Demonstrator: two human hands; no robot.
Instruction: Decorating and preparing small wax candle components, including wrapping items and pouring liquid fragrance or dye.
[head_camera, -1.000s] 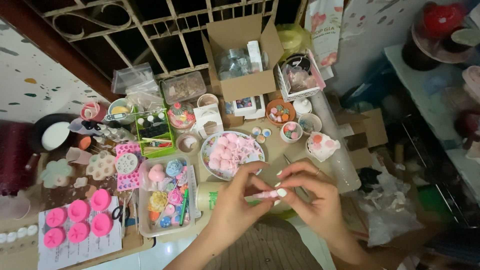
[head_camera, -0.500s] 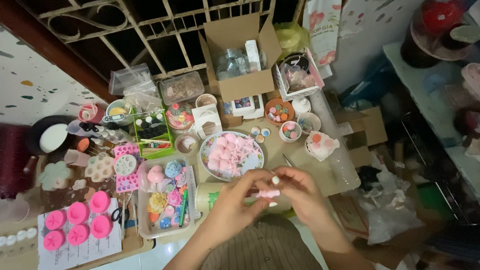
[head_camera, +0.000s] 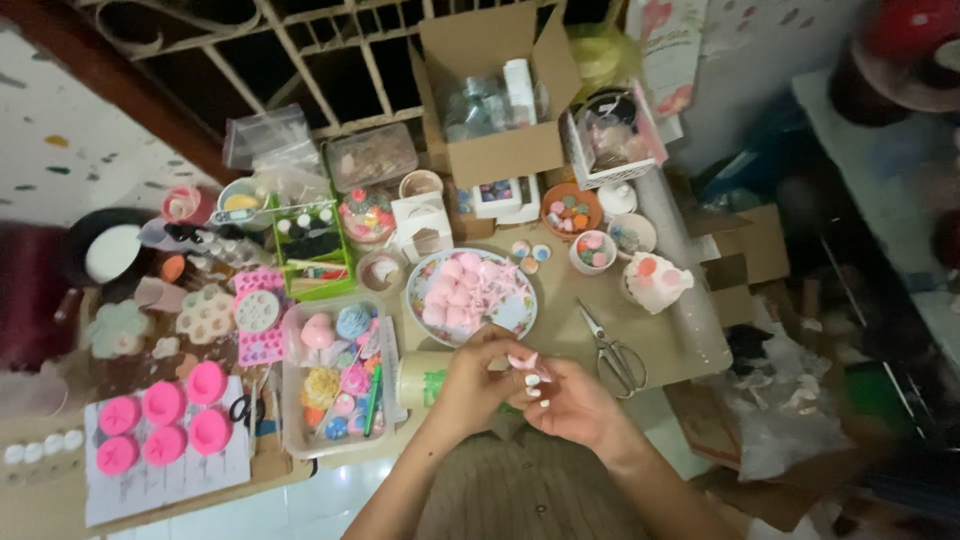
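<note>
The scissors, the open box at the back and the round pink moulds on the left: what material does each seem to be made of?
Scissors: metal, by the grey shine on blades and handles.
Open box: brown corrugated cardboard, matte, with folded flaps.
Round pink moulds: probably silicone or soft plastic, uniformly bright pink with a smooth, dull surface; the picture cannot settle which.

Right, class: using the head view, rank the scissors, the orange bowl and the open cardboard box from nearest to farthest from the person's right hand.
1. Scissors: just right of the right hand, flat on the table.
2. Orange bowl: farther up the table, past the patterned plate.
3. Open cardboard box: at the table's far edge, by the railing.
</note>
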